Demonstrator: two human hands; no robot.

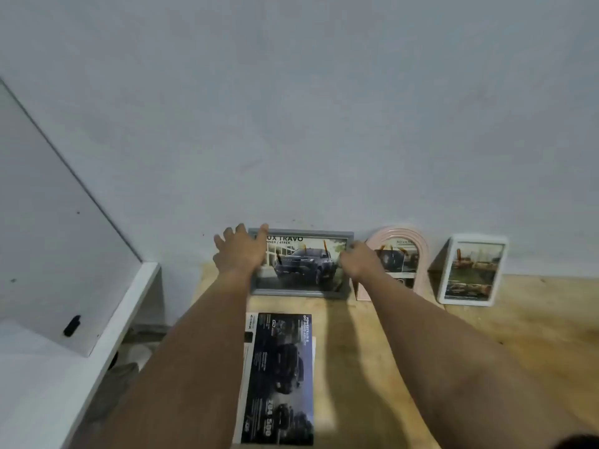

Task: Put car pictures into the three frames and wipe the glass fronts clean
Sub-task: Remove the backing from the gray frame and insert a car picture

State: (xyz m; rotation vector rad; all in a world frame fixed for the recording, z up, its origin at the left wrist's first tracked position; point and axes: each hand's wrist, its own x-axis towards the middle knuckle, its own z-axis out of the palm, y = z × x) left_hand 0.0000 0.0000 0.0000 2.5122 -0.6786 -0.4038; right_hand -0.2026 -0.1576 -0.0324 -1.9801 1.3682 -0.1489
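A grey rectangular frame [301, 294] with a dark pickup picture leans against the wall at the back of the wooden table [486, 351]. My left hand [238, 251] lies over the frame's upper left corner with its fingers spread. My right hand [359, 259] touches the frame's right edge; its fingers are partly hidden, so their grip is unclear. Right of it stands a pink arched frame [418, 244] with a car picture. Further right a white frame [471, 270] with another picture leans on the wall.
A dark car brochure [278, 377] lies flat on the table in front of the grey frame. A white cabinet or shelf [81, 286] with an angled panel stands to the left. The grey wall [291, 108] rises right behind the frames.
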